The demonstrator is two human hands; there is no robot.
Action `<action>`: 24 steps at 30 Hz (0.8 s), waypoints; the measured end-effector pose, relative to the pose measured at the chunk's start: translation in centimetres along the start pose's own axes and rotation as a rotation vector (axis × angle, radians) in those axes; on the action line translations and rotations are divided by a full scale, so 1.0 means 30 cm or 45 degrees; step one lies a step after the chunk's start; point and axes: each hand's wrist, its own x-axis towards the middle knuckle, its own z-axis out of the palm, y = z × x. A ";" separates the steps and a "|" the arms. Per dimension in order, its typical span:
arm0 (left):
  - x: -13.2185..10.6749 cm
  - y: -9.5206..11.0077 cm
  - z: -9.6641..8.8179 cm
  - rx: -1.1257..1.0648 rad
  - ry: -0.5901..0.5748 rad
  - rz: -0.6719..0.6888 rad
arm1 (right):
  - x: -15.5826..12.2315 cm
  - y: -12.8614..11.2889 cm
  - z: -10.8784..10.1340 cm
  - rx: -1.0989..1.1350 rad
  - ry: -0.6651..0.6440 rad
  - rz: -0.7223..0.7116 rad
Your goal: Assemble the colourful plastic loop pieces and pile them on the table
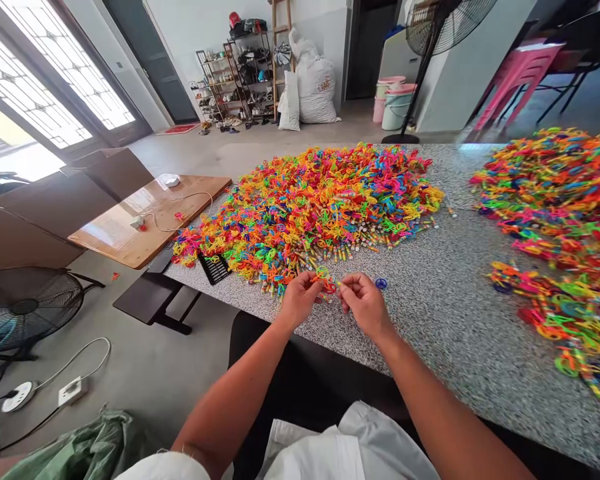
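Hundreds of little plastic toy parts in a multicoloured heap fill the middle of my view, spread across the speckled counter, and right at its near edge I've got the left hand pinching one small plastic piece, orange and green with a red ring. Just beside it comes the right hand, a narrow gap between the two, thumb and fingers drawn together; whether anything sits between those tips is too small for me to tell. A blue ring lies on the counter by the right hand's knuckles. Over to my left, a black slotted tray leans against the heap's front edge, and far right I see a second pile, with a looser cluster nearer me.
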 end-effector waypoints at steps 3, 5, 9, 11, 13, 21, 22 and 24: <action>0.000 -0.011 0.012 0.112 0.027 0.019 | -0.023 0.002 -0.013 -0.222 0.022 -0.120; -0.001 -0.020 0.013 0.188 0.038 0.039 | -0.030 0.002 -0.026 -0.335 0.018 -0.179; -0.009 -0.032 0.013 0.320 0.049 0.107 | -0.044 -0.002 -0.041 -0.547 0.029 -0.252; -0.015 -0.032 0.012 0.386 0.053 0.149 | -0.050 -0.002 -0.044 -0.613 0.041 -0.280; -0.020 -0.027 0.006 0.441 0.037 0.174 | -0.050 -0.002 -0.048 -0.565 0.042 -0.250; -0.010 -0.005 -0.029 0.227 -0.341 0.022 | -0.009 -0.049 -0.092 0.008 -0.213 0.234; -0.008 -0.003 -0.025 0.159 -0.374 -0.017 | -0.009 -0.055 -0.097 0.061 -0.217 0.290; -0.002 -0.004 -0.006 0.015 -0.409 -0.098 | -0.013 -0.059 -0.110 0.185 -0.226 0.410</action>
